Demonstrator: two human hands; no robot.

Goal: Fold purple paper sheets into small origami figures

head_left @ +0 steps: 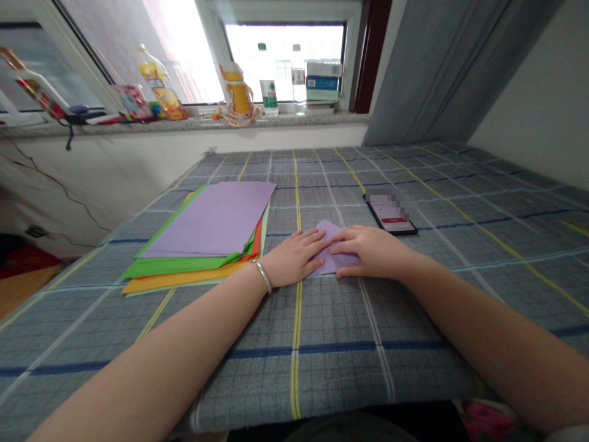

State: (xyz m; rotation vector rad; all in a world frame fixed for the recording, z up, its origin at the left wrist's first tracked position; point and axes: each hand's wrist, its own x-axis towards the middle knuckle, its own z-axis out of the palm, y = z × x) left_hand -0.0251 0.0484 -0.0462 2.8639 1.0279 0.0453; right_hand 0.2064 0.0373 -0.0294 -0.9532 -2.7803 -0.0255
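Purple paper (331, 264) well within cloth (340, 319) edges

A small folded purple paper (329, 263) lies flat, partly covered, one corner towards the counter's (340, 380) far edge, nearer its front edge.

Two bare hands are on a small folded piece of light purple paper (326, 266), lying on a grey checked cloth (335, 319) with yellow, white and blue lines. With that folded paper as the clock's centre, the left hand (294, 255), wearing a silver metal bangle (264, 276), rests flat on it from nine o'clock; the right hand (373, 250), fingers slightly bent, touches it from three. Farther out at nine lies a loose stack of coloured paper sheets (207, 221), purple uppermost. At two o'clock is a black-edged rectangular phone (386, 212), screen lit. Well beyond, at twelve, a speckled stone windowsill (202, 124) holds a clear plastic bottle (299, 78)
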